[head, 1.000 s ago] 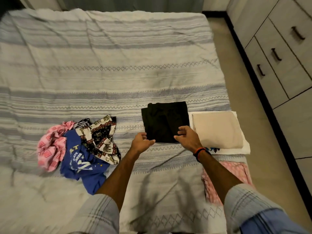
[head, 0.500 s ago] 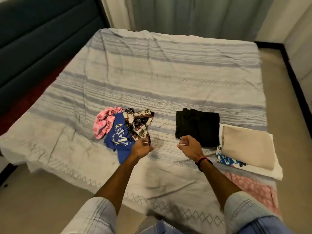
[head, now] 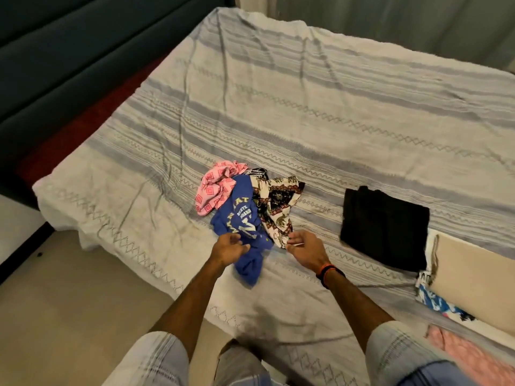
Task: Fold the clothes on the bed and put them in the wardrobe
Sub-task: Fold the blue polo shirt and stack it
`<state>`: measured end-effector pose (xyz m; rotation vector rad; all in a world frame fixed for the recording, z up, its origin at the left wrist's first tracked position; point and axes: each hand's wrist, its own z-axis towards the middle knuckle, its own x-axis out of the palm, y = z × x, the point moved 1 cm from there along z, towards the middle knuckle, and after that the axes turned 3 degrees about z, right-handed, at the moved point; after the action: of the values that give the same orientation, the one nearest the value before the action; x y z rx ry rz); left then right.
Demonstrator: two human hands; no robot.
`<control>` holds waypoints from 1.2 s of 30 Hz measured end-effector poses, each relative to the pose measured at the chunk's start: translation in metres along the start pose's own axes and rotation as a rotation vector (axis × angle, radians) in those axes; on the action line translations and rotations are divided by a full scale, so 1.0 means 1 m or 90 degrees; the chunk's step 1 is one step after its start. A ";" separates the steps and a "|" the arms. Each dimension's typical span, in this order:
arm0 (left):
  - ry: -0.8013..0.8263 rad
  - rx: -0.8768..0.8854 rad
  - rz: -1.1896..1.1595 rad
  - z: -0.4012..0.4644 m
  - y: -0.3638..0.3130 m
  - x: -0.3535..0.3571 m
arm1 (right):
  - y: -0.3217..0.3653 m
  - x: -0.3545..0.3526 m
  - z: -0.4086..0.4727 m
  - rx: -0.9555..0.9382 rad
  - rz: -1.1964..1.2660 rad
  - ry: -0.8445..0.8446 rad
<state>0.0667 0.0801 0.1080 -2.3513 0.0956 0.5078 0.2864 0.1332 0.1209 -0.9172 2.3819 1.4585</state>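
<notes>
A person's left hand [head: 230, 247] grips the lower part of a crumpled blue T-shirt [head: 245, 232] with white lettering, fingers curled into the cloth, on a bed [head: 320, 107] covered with a grey-and-white striped spread. The right hand [head: 305, 247] hovers just beside it, fingers loosely curled with nothing clamped between them, its fingertips [head: 291, 242] near the edge of a black, cream and red patterned garment [head: 277, 207]; whether they touch the cloth cannot be told. An orange-and-black wristband [head: 328, 273] circles the right wrist.

The blue T-shirt lies in a small unfolded heap near the bed's front edge, between a bunched pink patterned garment [head: 216, 188] on its left and the patterned garment on its right, all three touching.

Well apart to the right lies a folded black garment [head: 386, 228], flat on the spread. Beyond it, at the right edge of the view, a folded beige garment [head: 473, 280] rests on top of a white piece with blue print [head: 434, 302], and a pink patterned cloth [head: 468, 355] lies near the lower right corner.

A dark green headboard [head: 69, 51] stands at upper left.
</notes>
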 end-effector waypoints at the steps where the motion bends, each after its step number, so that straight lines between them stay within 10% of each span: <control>1: 0.005 -0.006 -0.004 0.008 0.002 -0.004 | 0.003 0.007 0.006 0.005 -0.014 0.002; 17: 0.066 -0.105 -0.019 0.156 -0.008 -0.002 | 0.023 0.080 0.140 0.108 -0.121 -0.056; 26: -0.107 -0.054 0.412 0.205 -0.020 0.002 | 0.000 0.106 0.217 0.159 0.057 -0.022; 36: -0.010 -0.039 0.181 0.267 -0.002 -0.037 | -0.001 0.140 0.235 0.194 0.230 -0.019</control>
<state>-0.0553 0.2575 -0.0539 -2.4062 0.4172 0.6737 0.1430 0.2788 -0.0615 -0.4067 2.7463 1.1466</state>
